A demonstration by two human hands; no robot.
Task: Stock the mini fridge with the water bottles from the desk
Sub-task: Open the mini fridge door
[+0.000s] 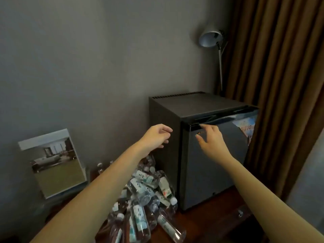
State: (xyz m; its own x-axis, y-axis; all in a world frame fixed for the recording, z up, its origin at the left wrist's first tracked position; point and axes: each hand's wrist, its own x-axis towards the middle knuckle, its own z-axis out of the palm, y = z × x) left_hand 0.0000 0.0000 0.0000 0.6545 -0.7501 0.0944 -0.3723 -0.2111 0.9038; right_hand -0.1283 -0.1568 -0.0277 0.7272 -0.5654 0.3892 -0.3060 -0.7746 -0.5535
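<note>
A black mini fridge stands on the dark wooden desk with its door closed. My right hand is at the top left of the door, its fingertips touching the recessed handle strip. My left hand hovers beside the fridge's left wall, fingers loosely curled, holding nothing. A pile of several clear water bottles with white caps and pale labels lies on the desk left of the fridge, partly hidden under my left forearm.
A framed picture leans against the grey wall at the left. A grey lamp rises behind the fridge. Brown curtains hang at the right, close to the fridge's right side.
</note>
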